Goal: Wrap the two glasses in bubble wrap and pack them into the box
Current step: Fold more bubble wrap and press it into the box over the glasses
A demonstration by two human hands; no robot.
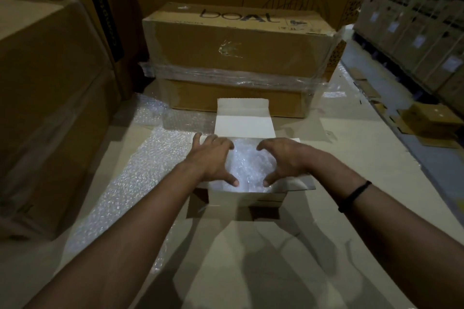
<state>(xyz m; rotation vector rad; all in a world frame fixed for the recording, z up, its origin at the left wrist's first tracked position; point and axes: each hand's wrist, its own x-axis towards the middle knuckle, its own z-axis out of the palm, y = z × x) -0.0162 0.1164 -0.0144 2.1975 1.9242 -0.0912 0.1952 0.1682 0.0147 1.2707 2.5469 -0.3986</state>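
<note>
Stacked cartons wall off a cardboard-covered bench (276, 246) in dim light. On it, the left hand (211, 158) and right hand (281, 158) cup a bubble-wrapped bundle (251, 168) from either side, fingers spread and pressing it down into the small open box (246, 198); whether one glass or both sit inside the wrap cannot be told. Pushing too hard risks cracking glass against glass, I judge, or buckling the box's side walls. Loose bubble wrap (140, 173) lies just left, and the white lid flap (242, 118) stands open behind.
</note>
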